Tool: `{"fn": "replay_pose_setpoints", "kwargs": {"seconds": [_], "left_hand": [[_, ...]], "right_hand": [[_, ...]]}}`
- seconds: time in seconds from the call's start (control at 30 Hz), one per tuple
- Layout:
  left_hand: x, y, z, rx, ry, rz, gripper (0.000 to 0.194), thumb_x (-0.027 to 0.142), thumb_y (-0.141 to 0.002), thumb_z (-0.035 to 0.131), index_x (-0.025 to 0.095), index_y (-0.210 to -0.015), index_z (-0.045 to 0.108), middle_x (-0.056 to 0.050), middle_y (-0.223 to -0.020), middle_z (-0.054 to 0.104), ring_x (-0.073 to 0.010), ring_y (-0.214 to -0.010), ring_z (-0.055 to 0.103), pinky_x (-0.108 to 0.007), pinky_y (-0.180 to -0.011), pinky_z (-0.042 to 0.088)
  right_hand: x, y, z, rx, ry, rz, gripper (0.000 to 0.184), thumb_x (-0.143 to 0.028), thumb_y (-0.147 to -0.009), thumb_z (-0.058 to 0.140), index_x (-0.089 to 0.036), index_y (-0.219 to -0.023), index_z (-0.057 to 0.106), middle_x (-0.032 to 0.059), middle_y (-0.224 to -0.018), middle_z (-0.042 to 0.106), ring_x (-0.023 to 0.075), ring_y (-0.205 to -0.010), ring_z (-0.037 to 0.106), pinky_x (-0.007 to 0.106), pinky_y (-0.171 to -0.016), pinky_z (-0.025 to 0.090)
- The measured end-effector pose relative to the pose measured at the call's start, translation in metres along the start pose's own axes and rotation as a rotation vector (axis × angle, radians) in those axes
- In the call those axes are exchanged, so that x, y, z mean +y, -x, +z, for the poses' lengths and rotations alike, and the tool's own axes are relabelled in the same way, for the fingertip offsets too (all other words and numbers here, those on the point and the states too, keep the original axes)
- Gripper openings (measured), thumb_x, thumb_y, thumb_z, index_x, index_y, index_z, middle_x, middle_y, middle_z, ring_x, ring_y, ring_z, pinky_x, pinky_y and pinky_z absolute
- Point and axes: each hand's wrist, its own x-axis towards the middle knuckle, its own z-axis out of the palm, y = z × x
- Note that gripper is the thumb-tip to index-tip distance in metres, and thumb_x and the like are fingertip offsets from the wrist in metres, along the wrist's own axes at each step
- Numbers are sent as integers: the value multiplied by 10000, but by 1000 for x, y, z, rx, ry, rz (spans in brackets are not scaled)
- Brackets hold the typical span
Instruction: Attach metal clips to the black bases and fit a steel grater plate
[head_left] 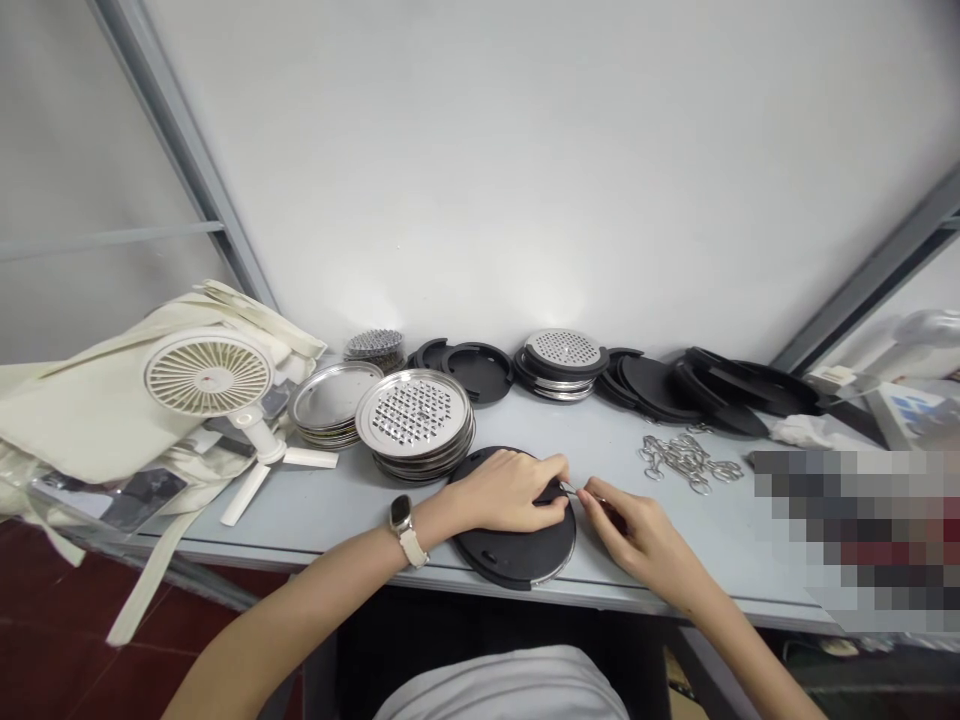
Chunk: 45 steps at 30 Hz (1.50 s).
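Black disc [495,550] sits right at the table's [716,530] front edge, left hand [514,490] over it; both its fingers and the right hand's [634,525] look pinched on a thin metal bit [568,489]. So that one's mid-job, I'd say. Loose metal clips [682,460] lie toward the right edge, unused; more black discs [652,385] line the back edge, can't tell if they're finished.

Behind the black disc [514,552], a bare strip of bench [589,435] leaves room for a hand to pass, until the perforated-topped stack [564,350] blocks the way. Left of the disc, the grater stack [415,415] stands just beside it, closing that side. Right of the disc, the right hand [637,530] takes up the near space; farther right, open bench surrounds the metal ring pile [686,460].
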Motion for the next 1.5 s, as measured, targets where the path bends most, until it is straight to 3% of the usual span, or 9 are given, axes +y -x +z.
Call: {"fn": "replay_pose_setpoints", "kwargs": {"seconds": [0.23,1.17,1.5], "left_hand": [[1,0,-1,-2,-25,-8,180,311,-832,533,199,-968,494,32,-625,591,-168,-583,607,-247,-496,307],[1,-1,-2,-29,17,-7,182,311,-854,537,186,-985,520,26,-655,611,-163,-614,615,-245,-542,345],[2,0,-3,-12,19,-22,196,330,-852,532,187,-984,514,27,-638,597,-155,-590,592,-236,-526,332]], "right_hand": [[0,-4,2,-81,61,-44,231,-283,-981,323,-222,-784,429,-12,-653,506,147,-558,481,255,-569,344],[-1,-1,1,-19,29,-30,281,-303,-975,326,-229,-704,327,-56,-570,378,124,-492,391,242,-518,290],[-2,-8,-3,-110,-66,5,319,-347,-989,320,-219,-715,419,-37,-624,478,137,-567,473,238,-576,352]]}}
